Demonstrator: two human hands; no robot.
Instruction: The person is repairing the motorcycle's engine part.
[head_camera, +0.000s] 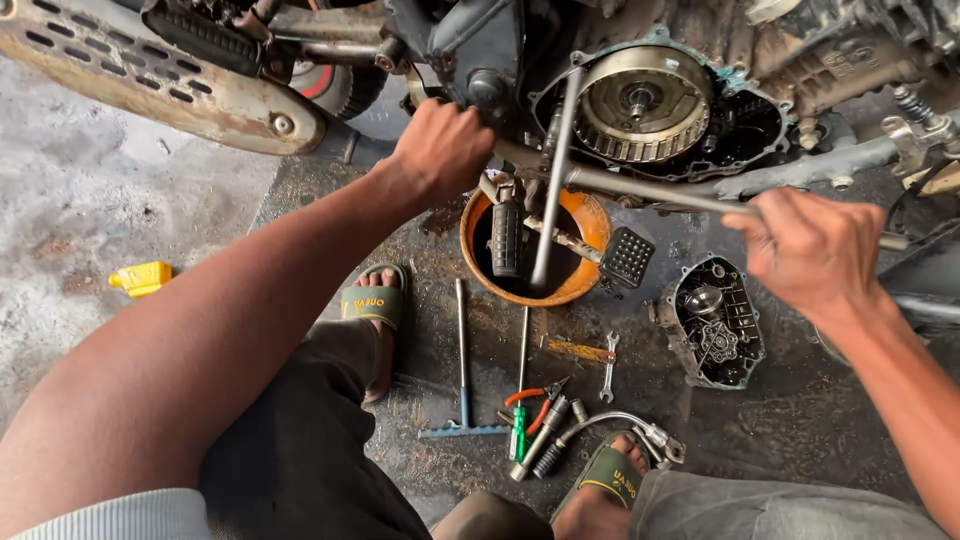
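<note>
**T-handle wrench at open engine side**

Right hand (810, 250) closed around one end of the crossbar of a T-handle wrench (640, 188). Left hand (440, 150) closed on the far end of the same bar, under the frame; exact contact there hidden by the knuckles. Crossbar long axis running left to right across the view, slightly downward toward the right. Shaft (552, 180) leaving the bar near its middle, one end up by the clutch basket (640, 105), the other hanging over the orange oil pan (590, 215). Which end carries the socket: cannot tell.

Judgement on handling: bare steel, stiff, moderately heavy, probably oily and so slippery; best held at both bar ends for leverage, as now.

On the wet floor near the lower edge: engine cover (712, 325) right of the pan, small spanner (608, 365), red-handled pliers (535, 398), long screwdriver (462, 350). Yellow object (142, 277) toward the left edge.
</note>
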